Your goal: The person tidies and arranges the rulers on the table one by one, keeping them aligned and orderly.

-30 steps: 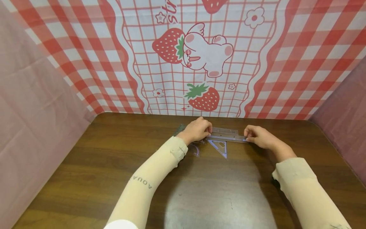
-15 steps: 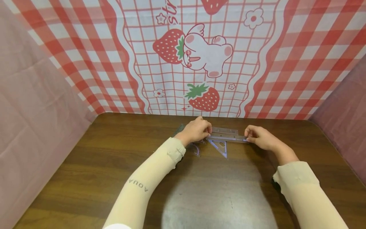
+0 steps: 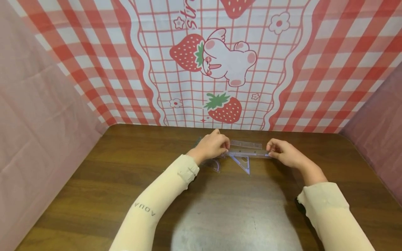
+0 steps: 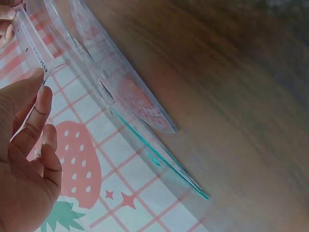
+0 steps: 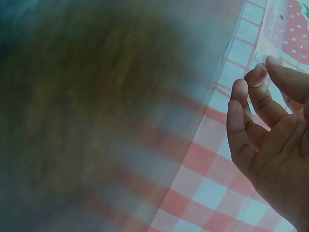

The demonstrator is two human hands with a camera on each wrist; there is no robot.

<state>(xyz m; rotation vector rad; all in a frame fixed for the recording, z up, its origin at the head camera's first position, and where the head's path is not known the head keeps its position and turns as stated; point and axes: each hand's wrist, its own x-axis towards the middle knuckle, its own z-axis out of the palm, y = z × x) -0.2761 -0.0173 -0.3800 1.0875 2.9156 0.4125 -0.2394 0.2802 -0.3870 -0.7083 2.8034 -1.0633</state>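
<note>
A clear ruler (image 3: 248,153) with a bluish strip spans both hands near the table's back edge. My left hand (image 3: 213,144) pinches its left end between thumb and fingers, and my right hand (image 3: 284,153) pinches the right end. Printed letters show on the ruler (image 4: 35,47) in the left wrist view. Just behind it lies another clear ruler (image 3: 246,144). In front, a clear set square (image 3: 247,166) with purple edges points toward me. A protractor (image 3: 216,165) lies partly hidden by the left hand. Beyond that hand, a teal-edged clear piece (image 4: 159,155) shows only in part.
The brown wooden table (image 3: 125,167) ends at a hanging red-and-white checked cloth (image 3: 106,69) with strawberries. Pink cloth (image 3: 41,115) hangs along the left side, and another pink cloth (image 3: 380,101) along the right.
Both hands have shifted slightly left with the ruler between them. The left forearm has moved left and toward me. The set square and rear ruler have stayed about where they were.
</note>
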